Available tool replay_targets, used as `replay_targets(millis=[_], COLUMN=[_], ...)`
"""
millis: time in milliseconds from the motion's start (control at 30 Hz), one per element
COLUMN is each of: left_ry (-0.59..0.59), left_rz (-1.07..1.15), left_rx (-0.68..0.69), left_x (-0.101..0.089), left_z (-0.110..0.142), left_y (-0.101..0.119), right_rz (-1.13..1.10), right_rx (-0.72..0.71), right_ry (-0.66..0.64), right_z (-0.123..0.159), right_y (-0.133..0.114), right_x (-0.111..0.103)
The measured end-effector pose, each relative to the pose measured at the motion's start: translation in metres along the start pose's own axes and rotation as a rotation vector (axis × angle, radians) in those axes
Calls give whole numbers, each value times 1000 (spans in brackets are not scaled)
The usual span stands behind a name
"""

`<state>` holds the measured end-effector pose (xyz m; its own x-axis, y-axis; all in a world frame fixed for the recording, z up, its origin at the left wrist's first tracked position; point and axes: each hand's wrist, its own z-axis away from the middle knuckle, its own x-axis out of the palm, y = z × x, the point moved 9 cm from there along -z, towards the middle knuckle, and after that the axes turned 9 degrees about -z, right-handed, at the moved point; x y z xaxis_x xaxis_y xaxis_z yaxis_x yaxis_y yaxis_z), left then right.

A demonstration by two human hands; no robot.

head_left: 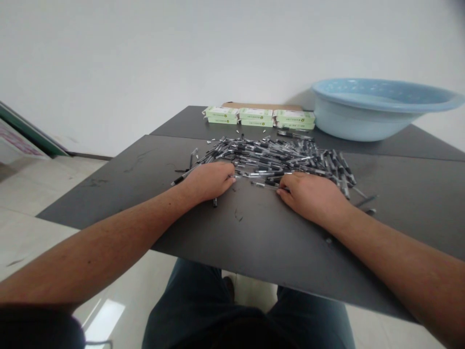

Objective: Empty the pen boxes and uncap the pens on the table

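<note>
A wide heap of black and clear pens [269, 156] lies across the dark table, just beyond both hands. My left hand [212, 178] is closed at the heap's near left edge. A pen's black end [215, 202] pokes out below it, and something small and pale shows at the fingertips. My right hand [312, 195] is closed at the near right side of the heap. From its fingers a slim clear pen [263, 185] with a white tip points left. The fingers hide much of what each hand grips.
Behind the heap, light green boxes [256, 117] stand stacked in three short piles, with brown cardboard [261, 105] behind them. A large light blue basin [366, 116] stands at the back right. The dark table's [240, 242] near edge is above my legs.
</note>
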<state>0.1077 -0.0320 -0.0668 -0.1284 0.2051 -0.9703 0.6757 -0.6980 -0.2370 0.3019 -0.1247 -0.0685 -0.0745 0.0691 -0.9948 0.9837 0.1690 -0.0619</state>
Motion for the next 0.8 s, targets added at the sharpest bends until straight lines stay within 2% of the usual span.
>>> replay_targets(millis=[300, 400, 500, 567, 633, 733, 800], left_ry=[19, 41, 78, 103, 110, 97, 28], left_rz=[-15, -9, 4, 12, 6, -43, -107], left_rx=[1, -14, -61, -114, -194, -368, -492], left_x=[-1, -7, -20, -30, -35, -33, -21], left_z=[3, 5, 4, 3, 1, 2, 7], left_y=[0, -1, -13, -32, -61, -120, -162], right_rz=[5, -3, -8, -7, -5, -8, -9], right_rx=[-10, -9, -6, -9, -15, -25, -27], right_ry=[-8, -8, 2, 10, 20, 25, 30], right_z=[1, 1, 1, 2, 2, 2, 2], right_y=[-1, -1, 1, 2, 3, 4, 4], right_x=[1, 2, 2, 4, 5, 6, 7])
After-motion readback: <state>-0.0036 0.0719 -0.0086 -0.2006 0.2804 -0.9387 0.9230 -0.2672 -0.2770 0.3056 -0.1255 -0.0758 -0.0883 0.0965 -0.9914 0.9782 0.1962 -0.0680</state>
